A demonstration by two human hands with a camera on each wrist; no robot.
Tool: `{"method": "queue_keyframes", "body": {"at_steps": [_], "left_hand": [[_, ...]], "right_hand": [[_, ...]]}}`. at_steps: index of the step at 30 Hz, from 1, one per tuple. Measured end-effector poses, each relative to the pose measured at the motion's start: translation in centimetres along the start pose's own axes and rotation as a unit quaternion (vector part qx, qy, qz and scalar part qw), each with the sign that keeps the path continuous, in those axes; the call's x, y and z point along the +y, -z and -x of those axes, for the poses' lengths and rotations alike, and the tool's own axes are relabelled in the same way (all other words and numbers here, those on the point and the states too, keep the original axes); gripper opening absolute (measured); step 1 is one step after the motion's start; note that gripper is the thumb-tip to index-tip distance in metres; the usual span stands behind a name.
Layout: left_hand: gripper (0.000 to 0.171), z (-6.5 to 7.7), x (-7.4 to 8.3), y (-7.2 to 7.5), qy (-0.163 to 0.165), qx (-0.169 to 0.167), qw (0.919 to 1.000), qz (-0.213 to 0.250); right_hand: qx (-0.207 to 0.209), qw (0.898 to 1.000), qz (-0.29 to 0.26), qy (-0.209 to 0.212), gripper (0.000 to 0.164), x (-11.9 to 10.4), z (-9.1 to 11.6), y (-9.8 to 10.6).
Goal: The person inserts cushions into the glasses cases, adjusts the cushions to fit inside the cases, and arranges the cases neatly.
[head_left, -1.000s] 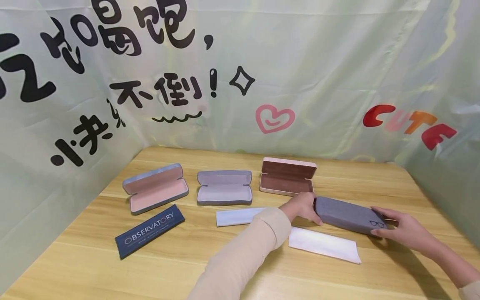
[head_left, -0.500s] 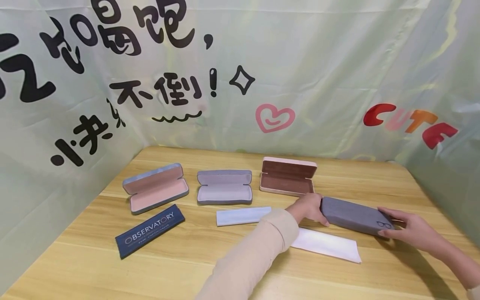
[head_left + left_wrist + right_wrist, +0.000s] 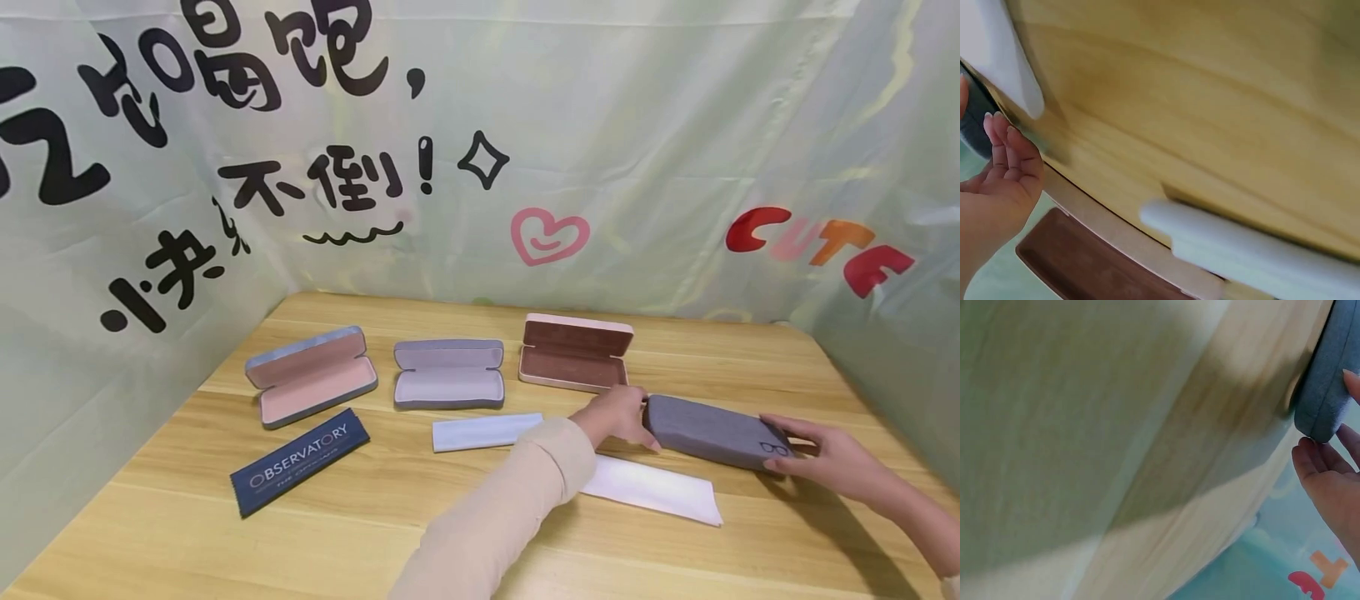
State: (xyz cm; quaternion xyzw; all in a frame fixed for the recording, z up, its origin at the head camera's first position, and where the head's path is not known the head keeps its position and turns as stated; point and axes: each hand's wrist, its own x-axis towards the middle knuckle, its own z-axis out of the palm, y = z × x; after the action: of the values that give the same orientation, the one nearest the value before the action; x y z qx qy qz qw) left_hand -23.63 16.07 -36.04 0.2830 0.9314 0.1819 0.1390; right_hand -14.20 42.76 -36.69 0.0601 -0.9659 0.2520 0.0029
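Note:
A closed grey glasses case [image 3: 716, 432] with a small glasses drawing on its lid is between my two hands at the right of the table. My left hand [image 3: 617, 418] holds its left end, and in the left wrist view the fingers of the left hand [image 3: 1007, 181] are curled beside the dark case [image 3: 975, 119]. My right hand [image 3: 836, 457] grips the other end with thumb and fingers. The right wrist view has that hand [image 3: 1335, 487] at the case's rounded end [image 3: 1325, 394]. Whether the underside touches the table cannot be told.
Three open glasses cases stand behind: blue with pink lining [image 3: 318, 392], lavender [image 3: 450, 387], pink with brown lining [image 3: 573, 367]. Nearer lie a navy cloth reading OBSERVATORY [image 3: 300, 462], a pale blue folded cloth [image 3: 480, 432] and a white folded cloth [image 3: 656, 487], partly behind the left sleeve.
Both hands have shifted the grey glasses case a little to the right, mostly in the first half second. The cloths and open cases have stayed put.

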Motion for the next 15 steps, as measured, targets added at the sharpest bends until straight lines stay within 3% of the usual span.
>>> {"method": "queue_keyframes", "body": {"at_steps": [3,11,15], "left_hand": [[0.066,0.2,-0.8,0.5,-0.011,-0.002,0.9999,0.005],[0.053,1.0,-3.1,1.6,-0.063,0.009,0.9963,0.058],[0.046,1.8,-4.1,1.9,-0.080,0.024,0.9932,0.081]], "right_hand": [[0.019,1.000,-0.001,0.007,0.060,-0.3,-0.2,0.0],[0.082,0.996,0.020,-0.012,0.056,-2.7,-0.4,0.1],[0.144,0.990,0.011,-0.002,0.047,-4.2,-0.2,-0.6]]}}
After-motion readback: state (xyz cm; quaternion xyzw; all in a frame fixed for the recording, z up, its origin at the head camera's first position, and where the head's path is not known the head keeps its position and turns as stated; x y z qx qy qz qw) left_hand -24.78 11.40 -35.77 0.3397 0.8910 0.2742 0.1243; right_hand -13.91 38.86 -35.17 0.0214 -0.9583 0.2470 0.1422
